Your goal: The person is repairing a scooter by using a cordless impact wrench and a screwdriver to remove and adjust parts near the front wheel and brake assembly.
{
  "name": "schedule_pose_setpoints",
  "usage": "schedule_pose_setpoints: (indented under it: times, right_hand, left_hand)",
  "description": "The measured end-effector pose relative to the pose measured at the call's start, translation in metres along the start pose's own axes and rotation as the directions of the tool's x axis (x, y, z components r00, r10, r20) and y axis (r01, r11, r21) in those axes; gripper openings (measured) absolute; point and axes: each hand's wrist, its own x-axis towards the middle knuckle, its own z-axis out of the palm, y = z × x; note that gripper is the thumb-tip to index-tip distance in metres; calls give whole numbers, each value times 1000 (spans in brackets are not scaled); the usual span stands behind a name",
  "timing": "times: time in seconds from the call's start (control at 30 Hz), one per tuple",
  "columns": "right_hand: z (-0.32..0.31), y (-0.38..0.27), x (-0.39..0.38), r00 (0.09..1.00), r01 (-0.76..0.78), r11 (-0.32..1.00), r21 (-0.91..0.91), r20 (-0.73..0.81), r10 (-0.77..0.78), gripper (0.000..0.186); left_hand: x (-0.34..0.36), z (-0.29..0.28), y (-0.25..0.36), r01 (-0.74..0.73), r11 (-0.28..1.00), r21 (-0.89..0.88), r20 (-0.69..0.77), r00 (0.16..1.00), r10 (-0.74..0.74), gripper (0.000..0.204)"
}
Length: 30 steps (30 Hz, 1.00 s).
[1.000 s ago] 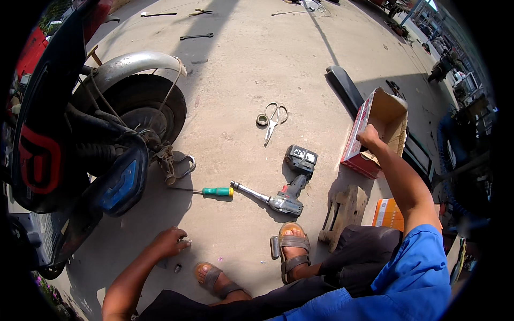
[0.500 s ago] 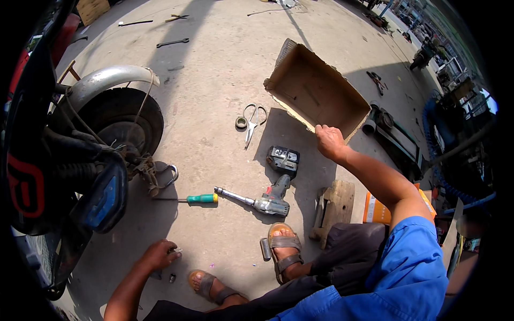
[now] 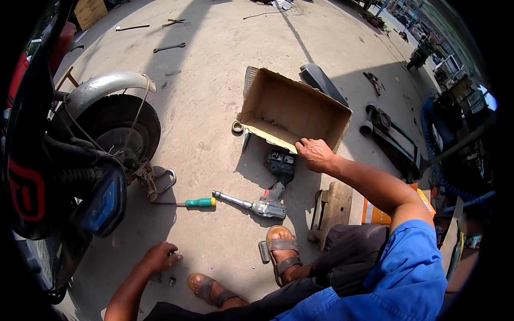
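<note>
My right hand (image 3: 317,155) grips the near edge of an open cardboard box (image 3: 300,101), tilted so that its inside faces me, with a few small bits in the bottom. Partly hidden under its near edge lies a cordless impact wrench (image 3: 270,206) with a long socket extension. A tape roll (image 3: 237,128) shows at the box's left corner; most of the scissors (image 3: 245,140) are hidden behind it. Low on the left, my left hand (image 3: 159,258) is closed, with something small and pale at its fingertips that I cannot make out. A small metal socket (image 3: 172,281) lies below it.
A motorbike wheel (image 3: 128,123) stands at the left. A green-handled screwdriver (image 3: 199,203) lies before it. By my right foot are a metal cylinder (image 3: 264,252) and a wooden stool (image 3: 336,211). A dark long part (image 3: 324,83) lies behind the box. A spanner (image 3: 169,47) lies farther off.
My right hand has brought the box left and nearer, over the scissors and the wrench's battery end. The dark long part behind it has come into view. My left hand has hardly moved.
</note>
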Motion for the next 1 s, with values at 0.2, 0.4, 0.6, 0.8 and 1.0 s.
schedule_pose_setpoints:
  times: [0.2,0.4,0.6,0.8,1.0]
  right_hand:
    - [9,9,3,1000,11,979,203,-19,-7,36]
    - [2,12,22,949,-274,696,663,302,85,76]
    - [43,25,76,913,-393,694,603,161,376,42]
    - [67,35,134,841,-505,647,571,157,517,36]
    - [85,52,173,841,-532,671,516,235,487,34]
  left_hand:
    - [9,-1,5,28,1000,-8,35,999,-27,37]
    - [11,3,3,13,1000,-1,35,999,-13,38]
    - [18,3,11,2,1000,-5,37,999,-2,39]
    - [19,8,8,70,997,-16,87,994,-69,40]
    - [10,13,7,124,990,-62,107,987,-117,40]
